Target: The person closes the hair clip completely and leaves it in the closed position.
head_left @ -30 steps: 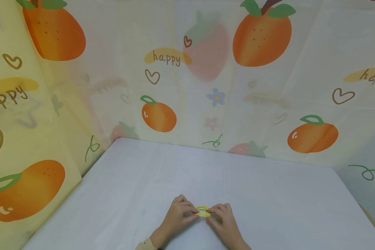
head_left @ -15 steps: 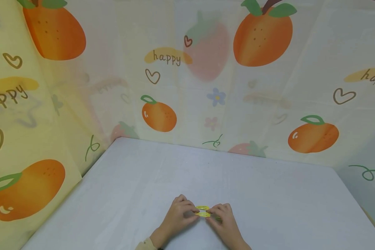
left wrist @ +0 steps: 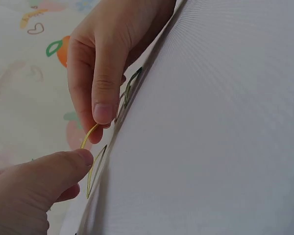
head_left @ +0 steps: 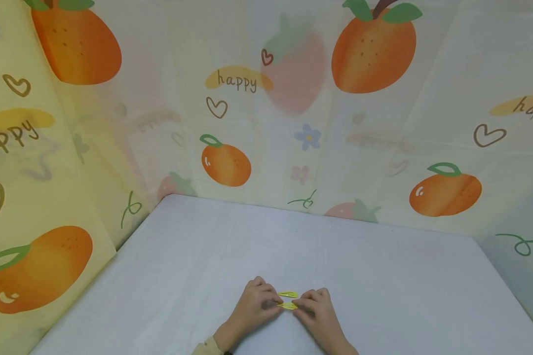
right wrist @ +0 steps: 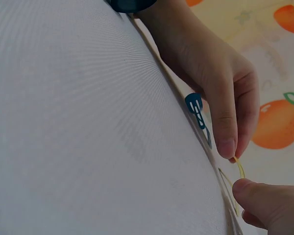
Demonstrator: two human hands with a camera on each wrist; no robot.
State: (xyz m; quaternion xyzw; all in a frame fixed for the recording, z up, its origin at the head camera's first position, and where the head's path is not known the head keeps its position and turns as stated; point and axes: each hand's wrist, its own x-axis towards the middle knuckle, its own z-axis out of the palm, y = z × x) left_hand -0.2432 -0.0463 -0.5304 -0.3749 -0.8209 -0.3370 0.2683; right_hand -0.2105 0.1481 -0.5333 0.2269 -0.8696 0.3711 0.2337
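Observation:
Both hands pinch the two ends of one yellow snap hair clip (head_left: 287,306) in the head view. The left hand (head_left: 254,303) has its left end between thumb and fingers; the right hand (head_left: 317,310) has the right end. Seen from the left wrist, the held clip (left wrist: 89,136) looks thin and curved between the fingertips. A second yellow hair clip (head_left: 287,294) lies on the table just beyond it. A blue hair clip (right wrist: 196,107) lies beside the left hand in the right wrist view. Beside the right hand, a dark green hair clip (left wrist: 131,85) shows in the left wrist view.
A white-covered table (head_left: 231,241) extends beyond and to both sides of the hands. Behind and at the left, a curtain (head_left: 275,148) printed with oranges and hearts stands along the table's edges.
The right fingertips have shifted slightly left and down, and the held clip has moved slightly toward the near side. The green patch seen under the right hand is now hidden in the head view.

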